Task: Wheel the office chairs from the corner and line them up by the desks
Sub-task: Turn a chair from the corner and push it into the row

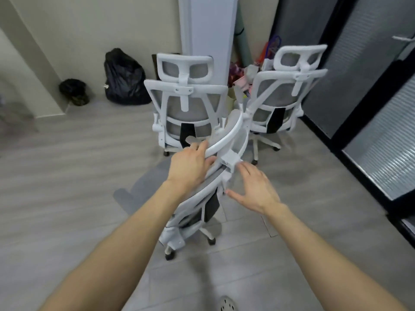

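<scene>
Three white-framed office chairs with grey mesh are in view. The nearest chair stands right below me, its back towards me. My left hand grips the curved white headrest frame at its left end, fingers curled over the top. My right hand hovers open beside the headrest bracket, fingers spread, touching nothing that I can make out. Two more chairs stand behind: one against the white pillar, another to its right by the dark glass wall.
A white pillar rises behind the chairs. Black rubbish bags and a small black bin sit by the left wall. Colourful clutter fills the corner. A dark glass partition runs along the right. Grey floor lies open to the left.
</scene>
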Available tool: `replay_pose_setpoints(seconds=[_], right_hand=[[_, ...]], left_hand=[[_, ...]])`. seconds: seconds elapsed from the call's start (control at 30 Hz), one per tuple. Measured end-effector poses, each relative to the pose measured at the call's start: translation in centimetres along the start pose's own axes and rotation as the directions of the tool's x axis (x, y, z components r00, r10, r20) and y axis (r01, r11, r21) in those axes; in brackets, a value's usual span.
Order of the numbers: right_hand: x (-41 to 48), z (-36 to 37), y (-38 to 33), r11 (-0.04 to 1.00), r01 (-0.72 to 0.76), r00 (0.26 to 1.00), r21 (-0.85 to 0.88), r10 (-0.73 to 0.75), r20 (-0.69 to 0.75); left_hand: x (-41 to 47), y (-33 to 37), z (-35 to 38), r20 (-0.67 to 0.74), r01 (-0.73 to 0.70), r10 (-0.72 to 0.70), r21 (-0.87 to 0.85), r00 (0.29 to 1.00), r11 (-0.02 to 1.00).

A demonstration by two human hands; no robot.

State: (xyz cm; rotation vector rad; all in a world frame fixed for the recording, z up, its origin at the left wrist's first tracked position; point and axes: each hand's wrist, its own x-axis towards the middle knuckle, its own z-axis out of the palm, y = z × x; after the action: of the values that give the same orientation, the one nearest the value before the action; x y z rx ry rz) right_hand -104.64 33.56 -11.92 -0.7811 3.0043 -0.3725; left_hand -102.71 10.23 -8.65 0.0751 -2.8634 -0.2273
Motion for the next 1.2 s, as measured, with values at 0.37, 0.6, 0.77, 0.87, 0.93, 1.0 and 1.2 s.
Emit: replay_pose_setpoints(seconds=[0.37,0.6,0.77,0.87,0.93,1.0,1.2], right_hand=[[4.7,0.6,6.6,0.925,0.38,0.924,-0.01,-0.379,0.04],[1.9,2.7,6.0,0.771,0.633,0.77,-0.072,-0.617,0.165],[-2.7,2.2,7.3,0.638,0.766,0.64,-0.083,-0.744,0.19],[-5.7,0.8,9.0,0.538,0.838,0.546,-0.095,-0.817,0.186],[-7.8,0.0,10.1,0.454,0.886,0.464,-0.096,-0.868,0.174],[-9.5,-0.2,10.8,0.37,0.927,0.376,-0.066,-0.912,0.165],[-14.1,1.9,13.1,0.185,0.981,0.17,0.054,-0.961,0.219]], left_hand=[[-7.8,2.1,-0.7,-0.172,0.297,-0.282,0.063,0.944,0.953],[-16.3,6.9,-2.0,-0.23,0.414,-0.394,0.044,0.89,0.909],[-20.9,14.2,-2.4,-0.289,0.568,-0.519,0.119,0.805,0.815],[-24.5,18.8,-2.3,-0.345,0.652,-0.585,0.119,0.734,0.749],[-28.2,21.7,-1.8,-0.37,0.693,-0.616,0.119,0.695,0.711],[-31.5,24.8,-1.4,-0.402,0.717,-0.626,0.121,0.668,0.687],[-36.6,35.0,-0.8,-0.526,0.844,-0.694,0.093,0.492,0.528]])
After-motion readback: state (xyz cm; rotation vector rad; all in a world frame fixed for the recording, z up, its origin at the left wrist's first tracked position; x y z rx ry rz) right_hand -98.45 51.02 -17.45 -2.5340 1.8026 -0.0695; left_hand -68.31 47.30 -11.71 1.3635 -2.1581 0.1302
